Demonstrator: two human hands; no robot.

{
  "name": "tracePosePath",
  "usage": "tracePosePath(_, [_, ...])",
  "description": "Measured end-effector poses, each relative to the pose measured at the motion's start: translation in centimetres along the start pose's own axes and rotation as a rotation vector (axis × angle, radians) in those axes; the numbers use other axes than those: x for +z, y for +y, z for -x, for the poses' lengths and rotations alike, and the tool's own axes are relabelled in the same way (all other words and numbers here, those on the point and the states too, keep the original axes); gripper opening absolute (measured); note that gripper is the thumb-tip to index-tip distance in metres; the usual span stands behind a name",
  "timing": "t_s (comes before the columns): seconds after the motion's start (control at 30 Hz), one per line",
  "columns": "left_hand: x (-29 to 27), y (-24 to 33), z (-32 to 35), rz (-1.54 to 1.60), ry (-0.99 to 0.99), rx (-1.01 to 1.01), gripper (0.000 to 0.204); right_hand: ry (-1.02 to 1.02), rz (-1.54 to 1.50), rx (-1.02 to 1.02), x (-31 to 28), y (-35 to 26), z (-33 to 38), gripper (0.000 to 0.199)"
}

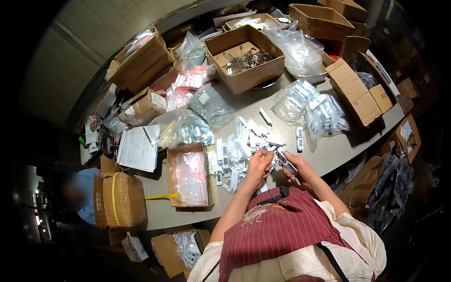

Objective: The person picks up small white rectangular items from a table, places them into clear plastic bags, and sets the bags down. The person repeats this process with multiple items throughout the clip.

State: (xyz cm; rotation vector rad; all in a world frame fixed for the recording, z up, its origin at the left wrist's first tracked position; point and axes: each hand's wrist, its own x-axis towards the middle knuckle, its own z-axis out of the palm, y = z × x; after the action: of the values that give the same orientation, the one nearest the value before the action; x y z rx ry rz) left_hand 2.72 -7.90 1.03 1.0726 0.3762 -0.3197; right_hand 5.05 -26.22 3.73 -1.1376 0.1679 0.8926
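Note:
In my right hand [301, 171] is a long narrow grey-and-white fitting [286, 161] with dark openings along its face, held tilted above the table's near edge. Close beside its upper end, my left hand [260, 167] has its fingers pinched together; whatever they hold is hidden. A loose heap of similar white and grey fittings [227, 160] spreads over the table left of and beyond my hands. One fitting [299, 139] lies apart beyond my right hand, and another white one [266, 116] lies farther off.
Clear plastic bags of fittings [324, 113] lie at the right. An open carton [225, 77] with small metal parts stands at the back. A shallow box [188, 202] with plastic packets sits left, near papers [137, 148] and a strapped carton [124, 199]. A person in blue [88, 207] is far left.

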Motion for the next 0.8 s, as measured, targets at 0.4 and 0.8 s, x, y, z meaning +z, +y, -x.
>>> tracePosePath(0.4, [-1.9, 0.1, -1.0, -0.924, -0.074, 0.569, 0.052, 0.032, 0.013, 0.117, 0.1, 1.5, -0.8, 0.043])
tracePosePath(0.8, [-1.8, -0.7, 0.8, -0.798, 0.030, 0.795, 0.044, 0.059, 0.088, -0.119, -3.0, 5.0, -4.0, 0.042])
